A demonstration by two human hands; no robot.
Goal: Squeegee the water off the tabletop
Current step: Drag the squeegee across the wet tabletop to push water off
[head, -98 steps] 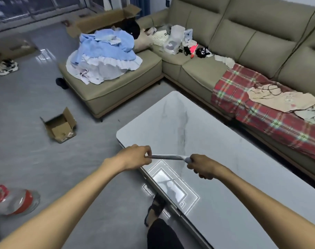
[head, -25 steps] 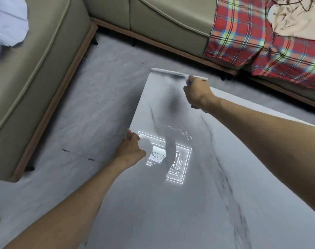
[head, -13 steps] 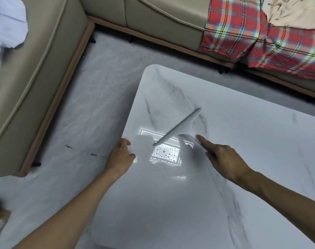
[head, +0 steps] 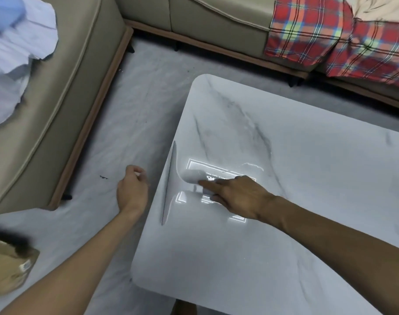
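The squeegee [head: 170,183] lies at the left edge of the table [head: 285,246], left of centre in the frame. Its dark blade runs along that edge, almost flush with it. Its pale handle curves right toward the right hand [head: 237,196]. The handle is hard to tell from the white marble top, and a bright reflected light [head: 216,176] washes over the same spot. Most of the handle is hidden under the hand. The index finger [head: 207,183] lies straight along it, and the other fingers curl under, gripping it. Water on the top is hard to make out; only a thin shiny streak shows just right of the reflection.

The left hand [head: 132,192] hangs over the floor [head: 125,110], just left of the table edge and not touching it. Its fingers are loosely curled around nothing, and the fingertips are blurred.

The table's right side and lower right run out of frame; two rounded corners show, one at upper centre and one at lower centre. A strip of grey floor separates the table from the sofa [head: 69,87], which wraps round the left and top of the frame. Pale clothes [head: 16,53] on it are cut off at upper left, as is a plaid blanket [head: 307,42] at upper right. A cardboard box [head: 9,269] at lower left is part out of view, with a dark blur across its top.
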